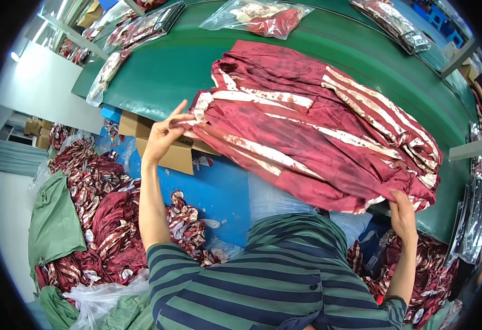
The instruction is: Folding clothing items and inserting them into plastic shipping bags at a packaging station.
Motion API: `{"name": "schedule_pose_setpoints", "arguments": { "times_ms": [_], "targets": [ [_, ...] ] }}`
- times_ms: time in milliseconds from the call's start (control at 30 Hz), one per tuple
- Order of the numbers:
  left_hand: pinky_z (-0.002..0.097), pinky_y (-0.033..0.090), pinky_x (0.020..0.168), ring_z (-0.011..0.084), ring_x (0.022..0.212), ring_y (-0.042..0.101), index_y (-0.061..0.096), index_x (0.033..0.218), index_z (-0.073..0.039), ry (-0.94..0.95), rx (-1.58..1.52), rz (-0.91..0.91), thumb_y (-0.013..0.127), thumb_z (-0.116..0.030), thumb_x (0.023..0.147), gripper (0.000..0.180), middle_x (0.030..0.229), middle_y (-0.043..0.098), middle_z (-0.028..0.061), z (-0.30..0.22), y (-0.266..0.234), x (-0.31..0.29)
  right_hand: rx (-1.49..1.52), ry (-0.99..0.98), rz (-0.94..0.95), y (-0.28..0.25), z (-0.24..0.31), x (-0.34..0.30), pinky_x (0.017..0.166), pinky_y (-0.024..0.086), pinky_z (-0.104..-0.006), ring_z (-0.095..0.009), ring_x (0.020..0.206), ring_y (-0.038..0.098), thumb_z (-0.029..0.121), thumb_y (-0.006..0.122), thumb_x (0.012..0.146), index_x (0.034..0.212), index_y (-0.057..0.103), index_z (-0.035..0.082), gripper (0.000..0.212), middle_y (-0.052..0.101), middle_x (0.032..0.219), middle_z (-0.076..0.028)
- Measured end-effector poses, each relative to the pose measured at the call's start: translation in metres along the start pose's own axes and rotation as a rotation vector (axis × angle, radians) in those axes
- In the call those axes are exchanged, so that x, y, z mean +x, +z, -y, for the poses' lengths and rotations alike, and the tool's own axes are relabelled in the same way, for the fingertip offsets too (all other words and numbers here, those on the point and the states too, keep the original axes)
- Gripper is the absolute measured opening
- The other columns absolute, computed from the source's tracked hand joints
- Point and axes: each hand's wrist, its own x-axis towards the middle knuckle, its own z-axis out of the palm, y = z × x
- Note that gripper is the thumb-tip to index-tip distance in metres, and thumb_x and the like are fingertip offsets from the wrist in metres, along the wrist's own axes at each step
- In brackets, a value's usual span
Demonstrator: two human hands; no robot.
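With my two hands set wide apart, I am holding a dark red garment with cream stripes, which is lying rumpled across a green bench. My left hand is pinching one end between thumb and fingers, one finger pointing up off the cloth, while my right hand is gripping the near edge. The garment is stretching between and beyond my hands, its near side reaching past the bench toward my body. Beyond my left hand, a slim clear-wrapped bundle is resting on the bench; farther beyond both hands, a clear bag is enclosing red and cream cloth. An open cardboard box is sitting just below my left hand. To that hand's left, a heap of red and cream cloth is sprawling, a green cloth draping over its outer side. Another heap is lying below my right hand, with shiny packages standing to its right.
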Motion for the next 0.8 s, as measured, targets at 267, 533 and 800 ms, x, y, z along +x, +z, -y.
{"name": "schedule_pose_setpoints", "arguments": {
  "times_ms": [267,533,800],
  "targets": [
    [0.0343,0.049,0.068,0.0192,0.067,0.056,0.066,0.086,-0.003,-0.029,0.47,-0.62,0.06,-0.032,0.099,0.032,0.08,0.068,0.0058,-0.034,0.023,0.143,0.139,0.117,-0.243,-0.055,0.013,0.064,0.059,0.04,-0.0312,-0.016,0.063,0.046,0.013,0.054,0.1,0.101,0.064,0.0,0.016,0.06,0.075,-0.007],
    [0.0507,0.051,0.069,0.0446,0.081,0.066,0.064,0.091,-0.007,-0.046,1.098,-0.497,0.057,-0.035,0.098,0.029,0.088,0.071,0.0157,0.04,0.081,0.245,-0.276,0.222,-0.369,-0.013,-0.058,0.121,0.06,0.048,-0.0449,-0.037,0.066,0.065,0.031,0.059,0.099,0.097,0.062,0.005,0.027,0.069,0.075,-0.016],
    [0.0452,0.052,0.084,0.0391,0.102,0.065,0.065,0.12,-0.008,0.213,1.096,-0.363,0.064,-0.03,0.096,0.032,0.125,0.066,0.0147,0.062,0.079,0.24,-0.349,0.358,-0.275,-0.016,-0.057,0.107,0.06,0.048,-0.0443,-0.036,0.066,0.065,0.036,0.061,0.098,0.094,0.063,0.006,0.03,0.068,0.073,-0.014]
  ]
}}
